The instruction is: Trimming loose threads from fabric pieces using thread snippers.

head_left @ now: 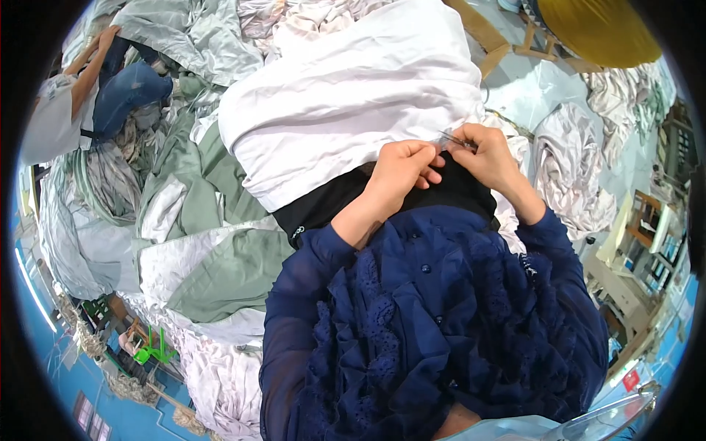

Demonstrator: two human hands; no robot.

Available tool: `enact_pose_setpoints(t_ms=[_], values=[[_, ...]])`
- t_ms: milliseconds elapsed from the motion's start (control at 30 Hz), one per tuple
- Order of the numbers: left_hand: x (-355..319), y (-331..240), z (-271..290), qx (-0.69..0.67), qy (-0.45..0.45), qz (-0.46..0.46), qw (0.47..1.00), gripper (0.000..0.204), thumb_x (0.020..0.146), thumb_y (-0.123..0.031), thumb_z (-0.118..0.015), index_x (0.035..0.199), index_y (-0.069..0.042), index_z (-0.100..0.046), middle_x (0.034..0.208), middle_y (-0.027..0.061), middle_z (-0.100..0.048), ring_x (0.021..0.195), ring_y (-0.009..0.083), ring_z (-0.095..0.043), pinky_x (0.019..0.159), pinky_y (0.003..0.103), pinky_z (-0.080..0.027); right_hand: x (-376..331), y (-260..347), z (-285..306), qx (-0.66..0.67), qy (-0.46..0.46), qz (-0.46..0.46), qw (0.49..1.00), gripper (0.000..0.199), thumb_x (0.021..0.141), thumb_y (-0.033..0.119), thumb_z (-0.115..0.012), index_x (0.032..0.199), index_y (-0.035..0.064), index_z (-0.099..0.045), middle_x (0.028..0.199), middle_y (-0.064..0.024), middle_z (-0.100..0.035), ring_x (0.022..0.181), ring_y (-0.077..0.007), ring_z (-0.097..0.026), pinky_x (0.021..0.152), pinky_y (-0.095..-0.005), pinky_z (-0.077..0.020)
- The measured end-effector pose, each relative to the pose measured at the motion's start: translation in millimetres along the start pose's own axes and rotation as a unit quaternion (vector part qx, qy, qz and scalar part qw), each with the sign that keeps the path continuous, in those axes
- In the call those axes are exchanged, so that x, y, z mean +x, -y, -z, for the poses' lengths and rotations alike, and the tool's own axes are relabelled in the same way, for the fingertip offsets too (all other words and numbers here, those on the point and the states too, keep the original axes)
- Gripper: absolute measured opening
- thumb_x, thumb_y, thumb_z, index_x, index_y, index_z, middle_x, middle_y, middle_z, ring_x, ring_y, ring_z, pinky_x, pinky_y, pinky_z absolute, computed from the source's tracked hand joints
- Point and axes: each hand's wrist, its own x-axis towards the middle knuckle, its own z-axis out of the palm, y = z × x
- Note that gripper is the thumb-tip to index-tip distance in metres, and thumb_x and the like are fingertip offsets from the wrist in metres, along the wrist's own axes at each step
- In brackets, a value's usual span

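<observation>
A large white cloth [353, 95] is spread in front of me, its near edge lying over the black cloth on my lap [463, 187]. My left hand [403, 169] is closed at that edge, thumb and fingertips pinched together and curled; what is between them is too small to make out. Close beside it, my right hand [487, 153] grips a small, thin metal tool with pointed tips [448, 137], which looks like thread snips or tweezers. The tips point left toward my left hand, over the white cloth. Its grip end is hidden in my fingers.
Grey-green and white fabric [228, 272] is heaped on my left. More pale bundles [570, 158] lie on the right. At the upper left, another person in blue jeans [132, 92] sits by the heaps. A wooden frame [482, 37] stands beyond the white cloth.
</observation>
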Motion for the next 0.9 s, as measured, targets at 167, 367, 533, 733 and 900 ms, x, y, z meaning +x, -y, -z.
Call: enact_pose_setpoints(t_ms=[167,367,533,733,900], values=[[13,-2,-6,-0.042,0.02,0.048,0.998,0.019,0.093,-0.018,-0.062,0.096,0.0,-0.068,0.083,0.0046,-0.068,0.063,0.009,-0.061,0.05,0.02,-0.042,-22,9,-18,0.111,-0.045,0.005,0.993,0.008,0.079,0.004,-0.069,0.086,0.0009,-0.067,0.069,-0.0084,-0.063,0.061,-0.0142,-0.058,0.056,-0.0281,-0.0447],[7,6,2,-0.1,0.002,0.056,0.993,0.015,0.094,-0.014,-0.061,0.098,0.0,-0.065,0.086,0.0065,-0.068,0.062,0.0092,-0.058,0.047,0.019,-0.039,-33,9,-15,0.144,-0.004,-0.009,0.989,0.011,0.082,0.005,-0.067,0.093,0.0008,-0.066,0.075,-0.0005,-0.062,0.066,-0.0075,-0.054,0.06,-0.0226,-0.043],[-9,1,-1,-0.021,-0.037,0.038,0.998,0.016,0.094,-0.014,-0.059,0.095,0.001,-0.065,0.08,0.0072,-0.067,0.059,0.0126,-0.063,0.045,0.021,-0.046,-29,11,9,0.277,0.101,-0.104,0.95,0.034,0.098,0.03,-0.056,0.097,-0.0018,-0.066,0.068,0.0007,-0.054,0.063,-0.0079,-0.049,0.059,-0.0229,-0.0411],[-12,6,4,0.005,-0.017,0.009,1.0,0.016,0.095,-0.014,-0.058,0.093,0.0,-0.065,0.071,0.0049,-0.064,0.057,0.0117,-0.062,0.048,0.021,-0.048,-22,6,8,0.36,0.168,-0.217,0.891,0.036,0.098,0.034,-0.055,0.096,0.0017,-0.07,0.064,0.006,-0.048,0.052,-0.0017,-0.039,0.046,-0.0172,-0.0286],[-14,7,5,0.01,0.0,0.004,1.0,0.015,0.094,-0.012,-0.059,0.091,0.0,-0.066,0.07,0.0041,-0.063,0.055,0.0101,-0.06,0.047,0.021,-0.047,-18,3,1,0.398,0.177,-0.243,0.867,0.034,0.097,0.033,-0.058,0.093,0.0027,-0.071,0.063,0.0066,-0.05,0.049,-0.0005,-0.038,0.043,-0.0162,-0.0268]])
